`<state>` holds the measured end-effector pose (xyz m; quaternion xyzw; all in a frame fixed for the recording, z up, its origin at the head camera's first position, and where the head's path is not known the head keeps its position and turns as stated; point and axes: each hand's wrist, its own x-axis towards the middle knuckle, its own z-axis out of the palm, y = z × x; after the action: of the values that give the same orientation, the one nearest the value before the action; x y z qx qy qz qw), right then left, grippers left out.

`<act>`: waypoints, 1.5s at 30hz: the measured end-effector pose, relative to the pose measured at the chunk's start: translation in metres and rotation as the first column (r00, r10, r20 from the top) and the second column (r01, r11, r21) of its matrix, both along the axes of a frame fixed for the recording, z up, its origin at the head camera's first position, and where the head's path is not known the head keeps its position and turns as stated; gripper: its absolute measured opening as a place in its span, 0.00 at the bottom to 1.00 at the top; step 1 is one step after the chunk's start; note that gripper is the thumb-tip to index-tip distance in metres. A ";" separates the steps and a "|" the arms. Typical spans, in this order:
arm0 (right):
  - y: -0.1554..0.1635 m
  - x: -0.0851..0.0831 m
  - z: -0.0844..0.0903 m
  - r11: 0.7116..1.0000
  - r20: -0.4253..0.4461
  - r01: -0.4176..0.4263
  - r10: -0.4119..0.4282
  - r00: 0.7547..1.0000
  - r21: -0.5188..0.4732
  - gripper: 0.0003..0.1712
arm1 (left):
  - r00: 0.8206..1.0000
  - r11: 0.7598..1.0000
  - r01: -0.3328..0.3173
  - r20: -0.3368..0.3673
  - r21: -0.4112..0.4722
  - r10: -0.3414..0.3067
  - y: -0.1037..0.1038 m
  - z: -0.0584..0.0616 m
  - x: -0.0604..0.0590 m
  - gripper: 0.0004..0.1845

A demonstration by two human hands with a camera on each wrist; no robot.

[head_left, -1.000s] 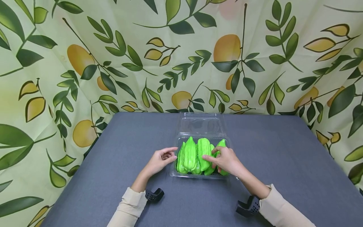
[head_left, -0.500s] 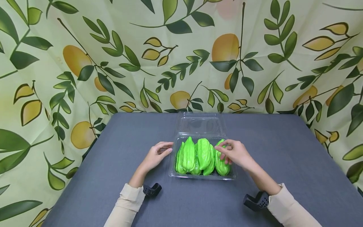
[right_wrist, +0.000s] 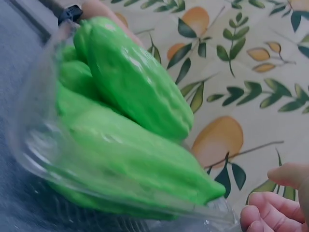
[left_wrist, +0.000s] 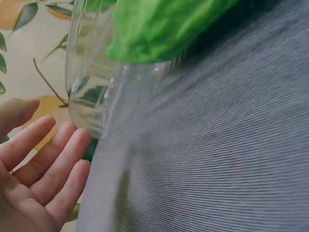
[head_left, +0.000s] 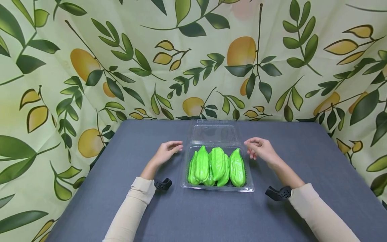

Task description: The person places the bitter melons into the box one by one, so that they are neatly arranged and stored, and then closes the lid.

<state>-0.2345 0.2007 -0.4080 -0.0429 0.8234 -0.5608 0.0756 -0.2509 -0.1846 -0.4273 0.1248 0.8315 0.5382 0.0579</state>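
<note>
We hold our left hand (head_left: 167, 151) just left of the box (head_left: 248, 188), near its back corner, fingers loosely spread and holding nothing. Bare table (head_left: 105, 188) stretches to the left edge. The box sits mid-table with green gourds (head_left: 216, 166) packed inside and its lid (head_left: 214, 131) open behind. Our right hand (head_left: 261, 149) hovers just off the box's right rim, fingers loosely curled, empty, with open table beyond.
</note>
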 end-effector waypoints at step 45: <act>-0.010 -0.048 -0.025 0.968 0.239 0.133 -0.081 0.968 -0.213 0.31 | 0.956 0.991 -0.097 0.284 0.096 0.066 0.030 -0.005 -0.056 0.21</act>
<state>-0.2827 0.1904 -0.4330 0.0582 0.7408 -0.6557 0.1337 -0.3067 -0.1545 -0.4326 0.0157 0.7887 0.5971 0.1459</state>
